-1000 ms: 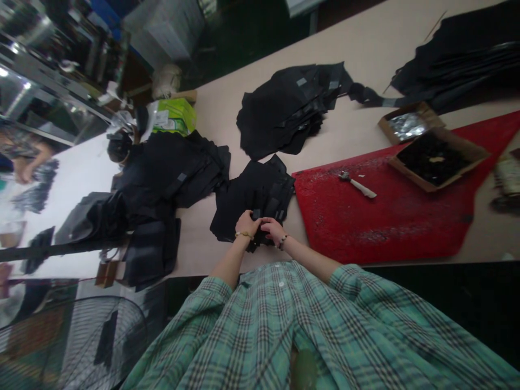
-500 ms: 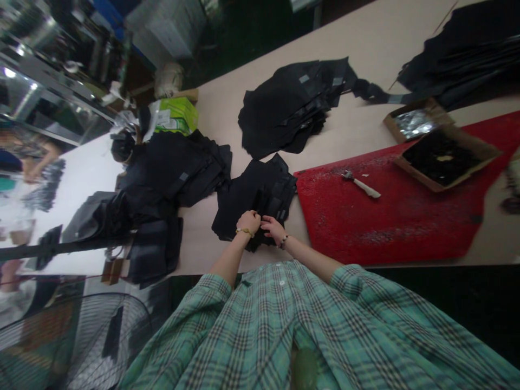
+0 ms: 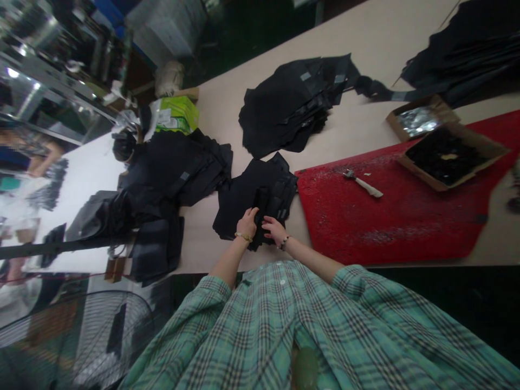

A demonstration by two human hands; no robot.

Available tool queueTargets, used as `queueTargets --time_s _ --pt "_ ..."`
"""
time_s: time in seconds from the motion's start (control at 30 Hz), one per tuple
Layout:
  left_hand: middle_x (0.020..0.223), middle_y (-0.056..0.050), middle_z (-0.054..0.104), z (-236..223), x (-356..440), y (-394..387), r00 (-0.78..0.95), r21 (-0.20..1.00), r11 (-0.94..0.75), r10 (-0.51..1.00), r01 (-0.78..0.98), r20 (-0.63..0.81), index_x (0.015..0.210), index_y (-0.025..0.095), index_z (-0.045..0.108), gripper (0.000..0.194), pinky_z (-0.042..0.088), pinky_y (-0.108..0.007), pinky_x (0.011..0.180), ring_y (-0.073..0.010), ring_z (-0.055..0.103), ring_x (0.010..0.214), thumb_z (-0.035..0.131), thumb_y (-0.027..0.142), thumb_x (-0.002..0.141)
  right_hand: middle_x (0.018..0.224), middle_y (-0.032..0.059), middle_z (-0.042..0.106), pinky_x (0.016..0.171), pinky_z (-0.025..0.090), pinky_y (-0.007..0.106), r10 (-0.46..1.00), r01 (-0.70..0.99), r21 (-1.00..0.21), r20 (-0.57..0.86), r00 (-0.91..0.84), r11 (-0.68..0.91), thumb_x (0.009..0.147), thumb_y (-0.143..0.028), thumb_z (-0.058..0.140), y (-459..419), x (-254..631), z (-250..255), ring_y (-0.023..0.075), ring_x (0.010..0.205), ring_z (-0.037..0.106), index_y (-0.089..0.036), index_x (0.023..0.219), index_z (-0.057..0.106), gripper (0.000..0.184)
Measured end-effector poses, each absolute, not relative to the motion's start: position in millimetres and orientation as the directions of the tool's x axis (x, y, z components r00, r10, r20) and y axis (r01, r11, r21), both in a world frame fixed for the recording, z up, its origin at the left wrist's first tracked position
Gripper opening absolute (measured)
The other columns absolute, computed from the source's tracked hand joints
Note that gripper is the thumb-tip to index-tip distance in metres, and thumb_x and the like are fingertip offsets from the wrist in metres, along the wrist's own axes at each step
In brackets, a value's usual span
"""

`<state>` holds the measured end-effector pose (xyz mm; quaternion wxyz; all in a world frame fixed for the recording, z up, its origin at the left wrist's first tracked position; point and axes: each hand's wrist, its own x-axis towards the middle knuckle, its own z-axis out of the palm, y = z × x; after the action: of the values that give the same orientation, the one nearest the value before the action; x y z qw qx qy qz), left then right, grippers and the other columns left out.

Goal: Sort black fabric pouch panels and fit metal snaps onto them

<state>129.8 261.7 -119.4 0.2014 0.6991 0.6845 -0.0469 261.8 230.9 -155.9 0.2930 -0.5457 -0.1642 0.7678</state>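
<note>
A stack of black fabric pieces [image 3: 233,200] lies on the table in front of me. Over its near part, my left hand [image 3: 247,225] has its fingers closed on a narrow black fabric strip [image 3: 262,199] that lies on the stack. Close by on the right, my right hand [image 3: 275,230] rests at the same strip with its fingers apart. Dark fabric under the fingertips makes the exact contact hard to see.
A red board [image 3: 390,227] lies to the right, with a white-handled hammer-like tool [image 3: 368,187] on it. Two cardboard boxes of small parts, one dark [image 3: 447,157] and one shiny [image 3: 418,122], stand there. More black fabric stacks [image 3: 280,108] lie beyond; a person's arm [image 3: 44,157] shows far left.
My left hand has shifted slightly up and its fingers have stretched forward along the strip. A small gap has opened between my hands. The stacks stay in place.
</note>
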Motion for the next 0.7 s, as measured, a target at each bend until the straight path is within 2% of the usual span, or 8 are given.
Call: queueTargets --time_s 0.1,0.23,0.4,0.57,0.67,0.7 --pt "0.134 -0.007 0.056 -121.4 131.8 260.4 0.085 0.183 -0.019 0.929 0.983 -0.359 0.129 0.027 0.057 0.037 0.049 -0.032 0.093 -0.0213 0.06 0.114 0.044 0.029 0.095 0.134 0.0053 0.057 0.069 0.048 0.022 0.627 -0.278 -0.567 -0.744 -0.234 -0.776 0.074 -0.022 0.061 231.2 262.0 -155.3 0.0176 0.108 0.058 -0.026 0.13 0.052 0.057" --pt "0.122 -0.009 0.061 -123.9 132.3 262.8 0.04 0.147 0.015 0.93 0.989 -0.365 0.125 0.021 0.058 0.037 0.047 -0.03 0.095 -0.0215 0.058 0.114 0.054 0.037 0.091 0.132 0.0036 0.058 0.066 0.048 0.021 0.635 -0.272 -0.577 -0.733 -0.244 -0.77 0.073 -0.023 0.062 232.7 262.5 -153.7 0.0184 0.106 0.058 -0.027 0.122 0.058 0.05" --pt "0.121 -0.01 0.061 -123.8 137.1 268.7 0.015 0.108 0.031 0.916 0.994 -0.4 0.123 0.021 0.058 0.041 0.048 -0.031 0.092 -0.0231 0.06 0.111 0.057 0.041 0.088 0.108 0.0015 0.067 0.06 0.043 0.019 0.657 -0.22 -0.619 -0.699 -0.283 -0.754 0.069 -0.023 0.063 236.6 261.4 -152.1 0.0178 0.096 0.059 -0.024 0.1 0.064 0.03" --pt "0.119 -0.013 0.062 -122.4 147.8 270.6 -0.04 0.054 0.069 0.911 0.996 -0.411 0.132 0.021 0.05 0.042 0.049 -0.033 0.089 -0.025 0.062 0.109 0.05 0.027 0.09 0.105 0.0026 0.067 0.062 0.044 0.022 0.633 -0.19 -0.603 -0.738 -0.233 -0.774 0.068 -0.021 0.064 240.3 256.1 -146.7 0.0189 0.092 0.059 -0.024 0.101 0.065 0.033" --pt "0.12 -0.01 0.063 -120.3 144.4 270.2 -0.122 0.08 0.164 0.916 0.983 -0.383 0.142 0.024 0.038 0.053 0.049 -0.032 0.087 -0.0225 0.065 0.104 0.044 0.016 0.09 0.107 0.0051 0.066 0.063 0.045 0.024 0.611 -0.196 -0.579 -0.76 -0.22 -0.791 0.067 -0.019 0.065 240.2 253.1 -143.4 0.0201 0.093 0.059 -0.024 0.104 0.066 0.037" --pt "0.123 -0.009 0.062 -119.5 141.5 270.0 -0.116 0.099 0.164 0.92 0.981 -0.374 0.142 0.026 0.039 0.054 0.049 -0.031 0.087 -0.0215 0.065 0.104 0.043 0.014 0.09 0.11 0.0057 0.066 0.064 0.045 0.024 0.606 -0.201 -0.573 -0.765 -0.217 -0.795 0.067 -0.019 0.066 239.9 252.4 -142.8 0.0203 0.093 0.059 -0.024 0.105 0.066 0.039"
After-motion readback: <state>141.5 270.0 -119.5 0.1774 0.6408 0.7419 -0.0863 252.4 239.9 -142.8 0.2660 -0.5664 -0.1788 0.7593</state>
